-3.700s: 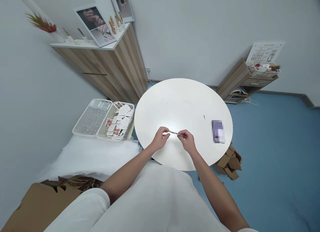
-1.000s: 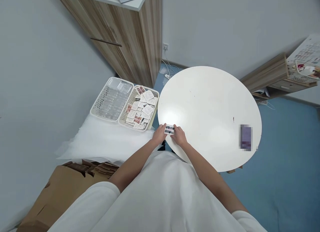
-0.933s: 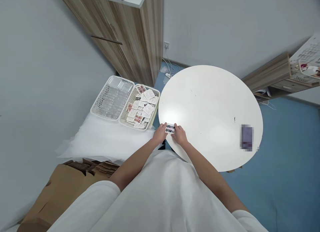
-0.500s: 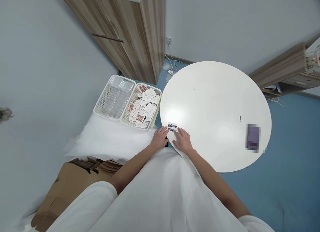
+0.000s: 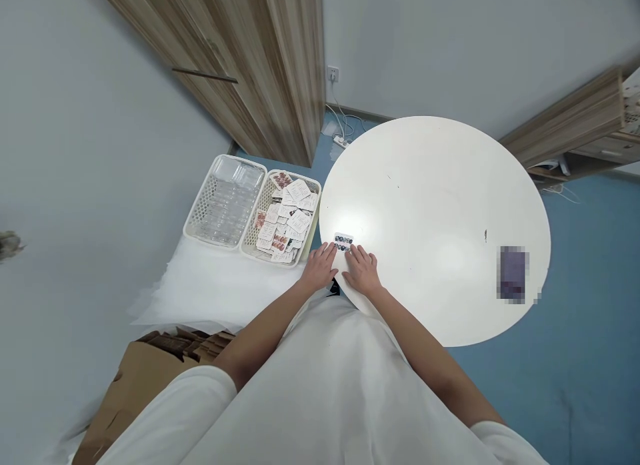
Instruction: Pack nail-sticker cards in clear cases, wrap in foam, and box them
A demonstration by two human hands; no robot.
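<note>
A small white card with two rows of dark press-on nails lies flat on the round white table, near its left edge. My left hand rests at the card's lower left corner, fingers stretched out and fingertips touching it. At the lower right corner, my right hand lies with its fingers extended and tips against the card. Neither hand is wrapped around anything. Left of the table, a white basket holds a pile of similar cards, some showing reddish nails.
Beside the card basket stands another white basket with stacked clear plastic boxes. White sheeting and brown cardboard lie below. A pixelated purple item is on the table's right side. A wooden cabinet stands behind.
The card and both hands have moved slightly away from me on the table. My fingers now lie along the card's near edge. The view has shifted a little.
</note>
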